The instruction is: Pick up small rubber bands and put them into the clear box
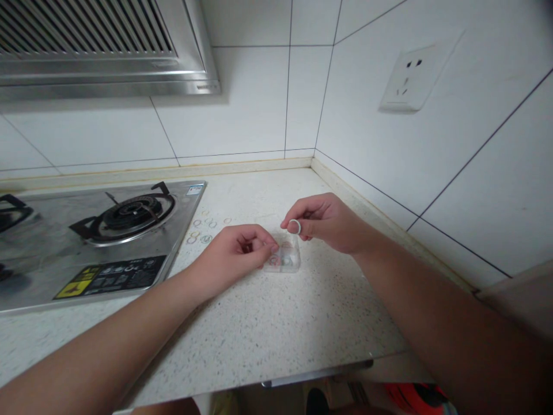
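Walls (246, 127) of white tile with dark seams rose beyond the left hand (237, 248) and the right hand (326, 222), meeting in a corner past the right hand's pinch. Below both grips spread a pale, speckled countertop (242, 328). Left of the left hand's grip lay a steel gas stove (38, 248), bearing a black burner (133, 213) and a black-and-yellow label (113, 278). A steel range hood (108, 80) hung above and to the left of both grips, and a white wall socket (406, 80) sat above and to the right of the right hand's pinch.

The left hand's thumb and forefinger met narrowly at the left side of a clear box (283, 269); whether they gripped its wall or something inside, I cannot tell. This box rested on the countertop, just right of those fingertips and below the right hand's pinch, its inside divided into compartments with small pieces too blurred to name. The right hand held a pale ring (299, 226) between thumb and forefinger, above the box. Several thin loose rings (206, 238) lay on the countertop, beyond and left of the left hand's fingertips.
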